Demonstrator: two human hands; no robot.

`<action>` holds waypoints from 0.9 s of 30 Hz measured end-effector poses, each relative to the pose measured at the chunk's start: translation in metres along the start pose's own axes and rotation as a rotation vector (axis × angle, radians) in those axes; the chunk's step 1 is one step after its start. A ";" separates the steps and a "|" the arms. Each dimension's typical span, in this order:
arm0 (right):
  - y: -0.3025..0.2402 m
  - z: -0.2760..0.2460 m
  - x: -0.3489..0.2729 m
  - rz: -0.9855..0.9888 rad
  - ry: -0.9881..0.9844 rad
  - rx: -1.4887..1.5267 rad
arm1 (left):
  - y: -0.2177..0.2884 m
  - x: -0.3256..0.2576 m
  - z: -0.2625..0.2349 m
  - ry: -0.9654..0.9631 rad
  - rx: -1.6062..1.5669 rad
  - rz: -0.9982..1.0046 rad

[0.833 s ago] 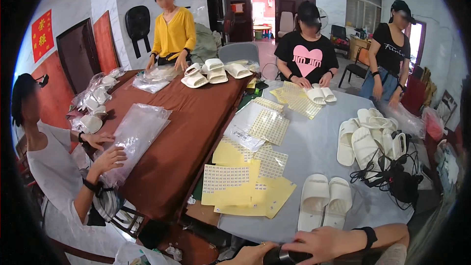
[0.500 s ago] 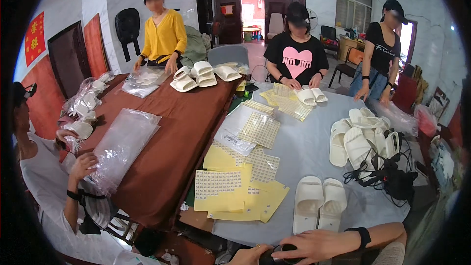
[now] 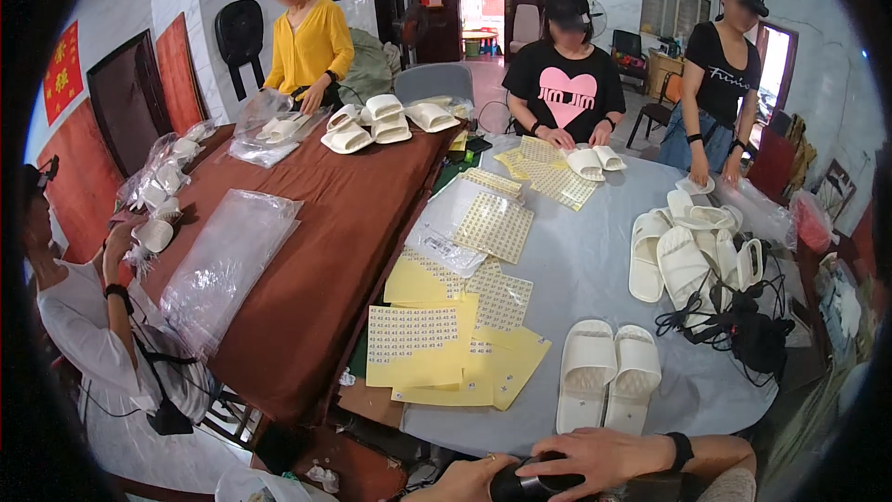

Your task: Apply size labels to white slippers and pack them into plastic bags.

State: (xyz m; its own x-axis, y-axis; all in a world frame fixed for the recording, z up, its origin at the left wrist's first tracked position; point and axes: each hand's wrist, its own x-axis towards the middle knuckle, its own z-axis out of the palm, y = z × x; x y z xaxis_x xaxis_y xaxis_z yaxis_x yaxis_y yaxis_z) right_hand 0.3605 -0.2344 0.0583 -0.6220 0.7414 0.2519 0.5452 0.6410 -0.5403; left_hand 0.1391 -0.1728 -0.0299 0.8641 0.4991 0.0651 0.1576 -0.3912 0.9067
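Note:
At the lower edge, my left hand (image 3: 472, 480) grips a smooth black rounded object (image 3: 528, 486) from its left side. Over its top and right side lie the fingers of my right hand (image 3: 595, 461), a dark band around that wrist. What kind of object it is I cannot make out, as the hands and the frame edge hide much of it. Just beyond my right hand, a pair of cream slippers (image 3: 609, 376) rests side by side on the grey-covered table (image 3: 585, 270). Yellow sticker sheets (image 3: 418, 344) with small printed labels lie left of the slippers.
More slippers (image 3: 683, 251) are heaped at the right beside tangled black cables (image 3: 743, 330). A brown-covered table (image 3: 307, 288) on the left bears clear plastic bags (image 3: 232, 265) and slippers. Several co-workers stand or sit around both tables, handling slippers and bags.
My hands stay on the black object with slight shifts. The co-worker at left has drawn a hand off the plastic bags. At far right, a co-worker's hand now touches a slipper.

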 end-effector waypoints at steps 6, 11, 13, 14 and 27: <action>-0.010 0.033 -0.006 0.252 0.152 -0.073 | 0.001 -0.006 0.008 -0.057 0.061 -0.140; -0.032 0.041 -0.008 0.468 0.225 -0.055 | 0.002 -0.008 0.011 -0.047 0.111 -0.127; -0.032 0.039 -0.009 0.470 0.280 0.047 | 0.009 -0.005 0.009 -0.076 0.086 -0.126; -0.035 0.036 -0.009 0.471 0.278 0.051 | 0.012 -0.004 0.007 -0.077 0.084 -0.130; -0.003 0.024 -0.027 0.594 0.639 0.268 | 0.034 -0.042 -0.112 0.622 -1.295 0.501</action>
State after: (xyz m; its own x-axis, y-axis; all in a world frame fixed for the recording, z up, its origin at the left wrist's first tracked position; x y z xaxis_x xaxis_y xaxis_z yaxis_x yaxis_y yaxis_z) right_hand 0.3622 -0.2612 0.0340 0.1930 0.9547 0.2265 0.4778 0.1102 -0.8715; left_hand 0.0545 -0.1208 0.0443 0.3151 0.8908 0.3274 -0.8823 0.1479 0.4469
